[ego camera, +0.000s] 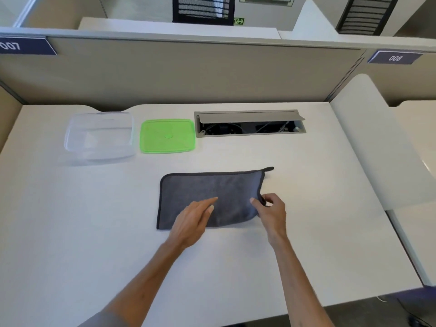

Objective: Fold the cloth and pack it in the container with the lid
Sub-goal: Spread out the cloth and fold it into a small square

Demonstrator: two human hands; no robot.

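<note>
The right hand [271, 212] pinches the right edge of the grey cloth [210, 197]. The left hand [193, 220] lies spread and flat on the cloth's near part.

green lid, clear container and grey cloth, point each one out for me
green lid [167, 136], head view, on its raised centre button
clear container [100, 138], head view, on its see-through floor
grey cloth [207, 187], head view, on the bare upper middle of the fabric
</note>
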